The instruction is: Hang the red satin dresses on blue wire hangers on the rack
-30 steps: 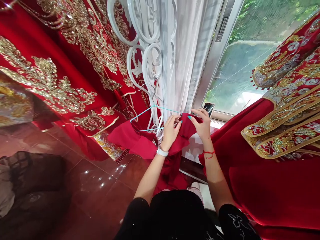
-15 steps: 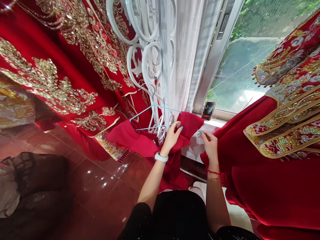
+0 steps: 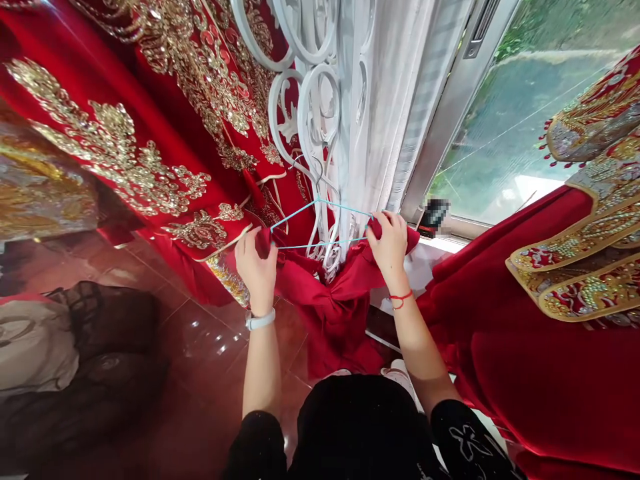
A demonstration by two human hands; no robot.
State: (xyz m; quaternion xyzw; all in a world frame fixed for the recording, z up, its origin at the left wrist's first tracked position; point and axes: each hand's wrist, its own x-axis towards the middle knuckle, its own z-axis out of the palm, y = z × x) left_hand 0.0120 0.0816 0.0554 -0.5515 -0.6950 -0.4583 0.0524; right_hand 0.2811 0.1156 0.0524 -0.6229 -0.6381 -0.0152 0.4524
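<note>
Red garment [image 3: 330, 300] and pale blue hanger [image 3: 295, 215], held at both ends

1. Garment: plain, unadorned. Lay across the hanger's two ends, its middle sagging between them and its lower folds dropping towards the floor [image 3: 200, 360], over the person's feet.

2. Hanger: slim, metal-hooked. Positioned in front of a white curled stand [image 3: 345, 80]; whether the hook was caught on its curls could not be told.

3. Left hand [image 3: 256, 263], pale watch [image 3: 261, 320] at wrist. Narrowed, thumb and fingers gripping cloth at the hanger's left end.

4. Right hand [image 3: 388, 243], red bracelet [image 3: 401, 299] at wrist. Likewise gripping cloth at the right end. Such a paired hold probably spread the shoulders evenly and steadied the light frame.

5. Surroundings: gold-trimmed clothes to left [image 3: 115, 140] and right [image 3: 590, 273], seemingly hung so that their beadwork faced outward; a blurred dark object [image 3: 434, 215] beside the window [image 3: 525, 133], unidentified.
</note>
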